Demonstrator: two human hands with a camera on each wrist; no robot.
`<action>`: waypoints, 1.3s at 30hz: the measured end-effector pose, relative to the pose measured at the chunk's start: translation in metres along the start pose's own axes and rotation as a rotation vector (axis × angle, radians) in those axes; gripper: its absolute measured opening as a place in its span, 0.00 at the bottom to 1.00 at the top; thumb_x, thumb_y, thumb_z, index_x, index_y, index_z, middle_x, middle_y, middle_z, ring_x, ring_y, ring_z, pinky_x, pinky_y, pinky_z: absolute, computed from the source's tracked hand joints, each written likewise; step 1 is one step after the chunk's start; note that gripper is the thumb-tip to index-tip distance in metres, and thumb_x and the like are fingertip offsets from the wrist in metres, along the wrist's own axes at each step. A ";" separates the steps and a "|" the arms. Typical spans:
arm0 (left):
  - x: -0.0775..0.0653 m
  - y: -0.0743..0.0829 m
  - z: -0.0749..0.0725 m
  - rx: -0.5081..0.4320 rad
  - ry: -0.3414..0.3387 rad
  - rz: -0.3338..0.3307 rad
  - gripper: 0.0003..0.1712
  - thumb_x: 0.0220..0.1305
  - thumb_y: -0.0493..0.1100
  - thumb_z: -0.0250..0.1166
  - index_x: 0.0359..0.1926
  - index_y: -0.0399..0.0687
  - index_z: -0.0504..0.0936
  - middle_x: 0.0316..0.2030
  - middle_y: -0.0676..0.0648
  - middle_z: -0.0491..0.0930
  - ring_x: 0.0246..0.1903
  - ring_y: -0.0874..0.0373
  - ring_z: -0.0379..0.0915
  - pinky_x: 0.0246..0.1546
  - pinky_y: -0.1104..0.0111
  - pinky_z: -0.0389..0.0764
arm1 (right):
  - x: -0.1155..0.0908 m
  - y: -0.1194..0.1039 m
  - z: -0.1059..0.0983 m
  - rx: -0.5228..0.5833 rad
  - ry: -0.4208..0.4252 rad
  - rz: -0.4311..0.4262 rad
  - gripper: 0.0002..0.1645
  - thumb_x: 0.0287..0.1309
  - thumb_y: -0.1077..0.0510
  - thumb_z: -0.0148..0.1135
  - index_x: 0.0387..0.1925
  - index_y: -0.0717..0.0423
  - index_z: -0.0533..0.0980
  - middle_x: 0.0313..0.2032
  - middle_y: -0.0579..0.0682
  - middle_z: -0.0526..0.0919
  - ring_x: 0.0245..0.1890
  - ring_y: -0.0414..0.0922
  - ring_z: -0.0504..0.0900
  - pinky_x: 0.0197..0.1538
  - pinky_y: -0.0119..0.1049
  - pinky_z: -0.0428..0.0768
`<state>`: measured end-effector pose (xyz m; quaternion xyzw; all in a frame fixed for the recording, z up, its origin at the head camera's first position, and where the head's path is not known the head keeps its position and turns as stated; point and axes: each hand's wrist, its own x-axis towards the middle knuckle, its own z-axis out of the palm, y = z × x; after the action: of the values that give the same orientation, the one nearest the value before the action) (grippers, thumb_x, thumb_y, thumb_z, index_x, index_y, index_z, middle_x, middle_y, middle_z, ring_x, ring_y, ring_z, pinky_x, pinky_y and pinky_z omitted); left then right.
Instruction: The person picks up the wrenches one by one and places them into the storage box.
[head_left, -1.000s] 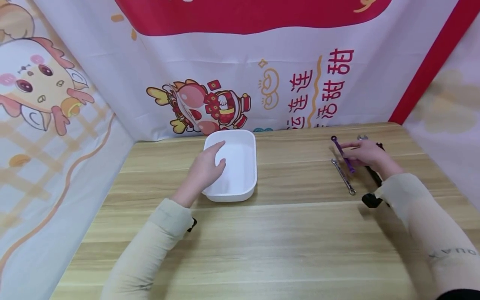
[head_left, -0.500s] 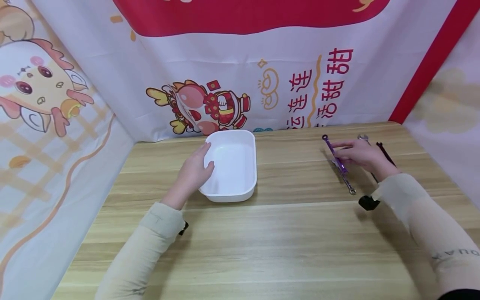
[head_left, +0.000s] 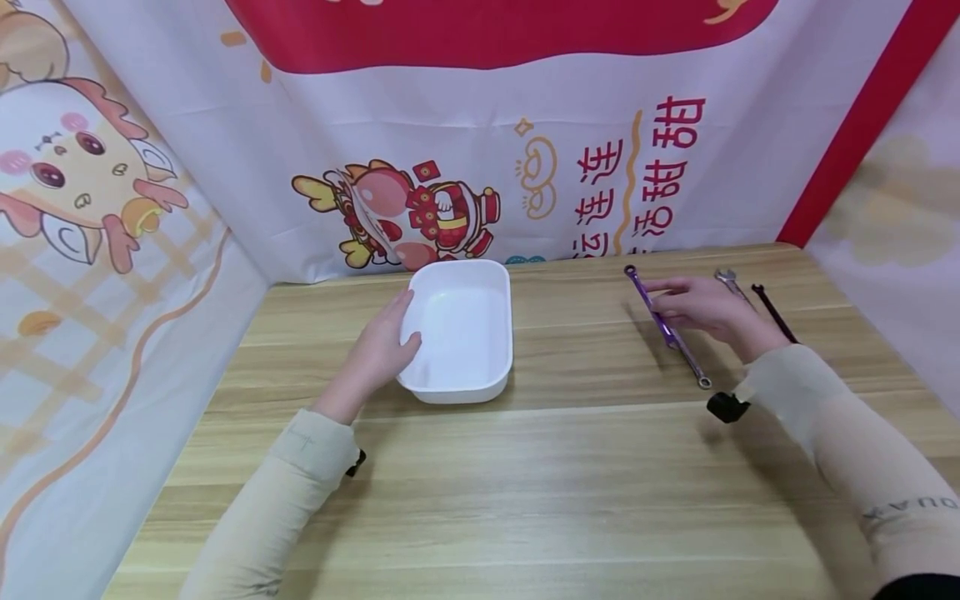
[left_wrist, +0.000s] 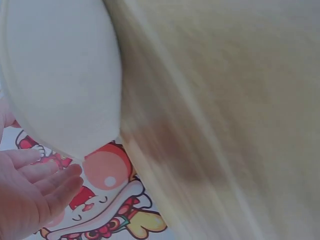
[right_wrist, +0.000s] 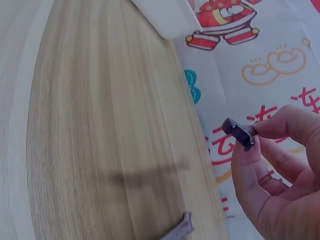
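Observation:
My right hand (head_left: 701,310) pinches a purple combination wrench (head_left: 649,302) between thumb and fingers. In the right wrist view, the wrench end (right_wrist: 239,133) points toward the camera, raised above the table with its shadow below. A silver wrench (head_left: 693,365) lies under it on the tabletop, partly covered by it in the head view. At the left side of a white plastic tub (head_left: 459,395) is my left hand (head_left: 378,342), thumb over the near rim. Its fingers (left_wrist: 50,185) are fairly straight beside the wall; firm contact cannot be made out.
Right of my right hand lie another silver wrench (head_left: 729,280) and a dark wrench (head_left: 774,312), each partly hidden by the hand or arm. The wooden table (head_left: 555,492) ends at a printed cloth (head_left: 465,117) behind the tub.
The right hand has carried the purple wrench leftward and up, away from the other wrenches. My left hand has drawn back from over the tub to its left side.

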<state>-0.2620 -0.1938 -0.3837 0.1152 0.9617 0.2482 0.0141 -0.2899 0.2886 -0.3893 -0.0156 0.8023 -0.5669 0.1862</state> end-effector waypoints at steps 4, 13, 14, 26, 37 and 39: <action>-0.001 -0.008 0.003 0.005 -0.035 0.003 0.43 0.75 0.46 0.58 0.81 0.37 0.49 0.80 0.37 0.49 0.78 0.43 0.43 0.76 0.49 0.50 | 0.000 -0.007 0.007 0.030 -0.015 -0.010 0.35 0.74 0.65 0.56 0.75 0.69 0.57 0.37 0.37 0.86 0.40 0.37 0.86 0.50 0.32 0.84; -0.003 -0.011 0.009 -0.019 -0.067 -0.003 0.43 0.76 0.47 0.57 0.80 0.34 0.47 0.80 0.36 0.45 0.79 0.44 0.40 0.77 0.51 0.48 | 0.001 -0.018 0.023 0.105 -0.105 -0.035 0.35 0.75 0.65 0.53 0.76 0.73 0.54 0.39 0.38 0.85 0.41 0.35 0.85 0.53 0.32 0.83; -0.003 -0.011 0.009 -0.021 -0.069 -0.005 0.43 0.76 0.47 0.56 0.80 0.34 0.46 0.80 0.36 0.45 0.79 0.44 0.40 0.77 0.51 0.47 | 0.001 -0.018 0.024 0.119 -0.108 -0.034 0.35 0.75 0.65 0.53 0.76 0.73 0.54 0.38 0.38 0.85 0.41 0.35 0.85 0.53 0.32 0.83; -0.005 -0.013 0.013 -0.035 -0.090 -0.055 0.44 0.77 0.47 0.54 0.80 0.34 0.43 0.81 0.40 0.38 0.79 0.46 0.36 0.77 0.52 0.46 | 0.010 -0.026 0.043 0.177 -0.128 -0.045 0.36 0.74 0.66 0.54 0.75 0.73 0.55 0.37 0.40 0.85 0.40 0.36 0.85 0.53 0.33 0.83; -0.004 -0.009 0.019 -0.044 -0.070 -0.057 0.44 0.77 0.48 0.53 0.79 0.30 0.44 0.81 0.38 0.39 0.79 0.45 0.37 0.77 0.53 0.45 | 0.017 -0.035 0.064 0.204 -0.157 -0.064 0.35 0.73 0.67 0.56 0.75 0.72 0.57 0.38 0.41 0.87 0.40 0.37 0.86 0.54 0.36 0.83; -0.005 -0.006 0.021 -0.047 -0.065 -0.065 0.44 0.77 0.50 0.53 0.79 0.31 0.44 0.81 0.38 0.39 0.79 0.45 0.37 0.77 0.53 0.45 | 0.019 -0.037 0.068 0.210 -0.160 -0.059 0.34 0.73 0.67 0.56 0.75 0.72 0.58 0.38 0.42 0.87 0.40 0.38 0.86 0.53 0.36 0.83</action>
<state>-0.2570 -0.1903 -0.4048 0.0917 0.9579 0.2663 0.0559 -0.2925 0.2095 -0.3805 -0.0649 0.7203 -0.6500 0.2334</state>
